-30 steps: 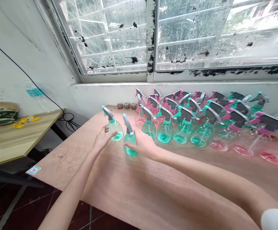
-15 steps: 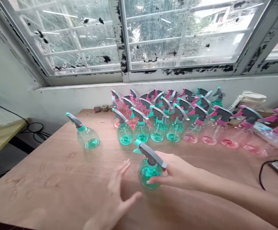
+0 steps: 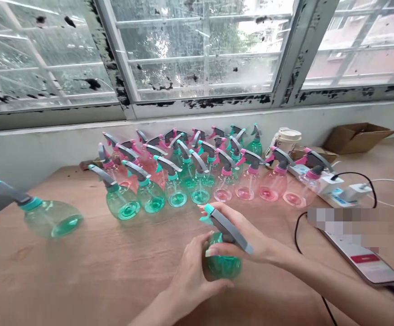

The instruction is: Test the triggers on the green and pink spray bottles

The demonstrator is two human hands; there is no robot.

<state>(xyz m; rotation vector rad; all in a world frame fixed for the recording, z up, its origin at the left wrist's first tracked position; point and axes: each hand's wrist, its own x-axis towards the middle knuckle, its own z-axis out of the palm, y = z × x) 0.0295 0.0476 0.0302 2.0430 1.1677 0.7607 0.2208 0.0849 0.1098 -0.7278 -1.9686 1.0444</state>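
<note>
A green see-through spray bottle with a grey and teal trigger head is between my two hands, near the front of the table. My right hand is closed around its upper part, just under the trigger head, with the thumb across the front. Against the bottle's lower left side lies my left hand, curved round the body with its thumb below. Beyond the hands stand rows of similar bottles, such as a green spray bottle and a pink spray bottle. One green spray bottle stands apart at the left.
A phone with a black cable lies on the wooden table at the right. Behind it are a power strip with white plugs, a lidded paper cup and an open cardboard box. Windows line the wall.
My left hand has come in from the left and now cups the bottle, which my right hand still grips. The view has turned right, bringing the phone and box into sight.
</note>
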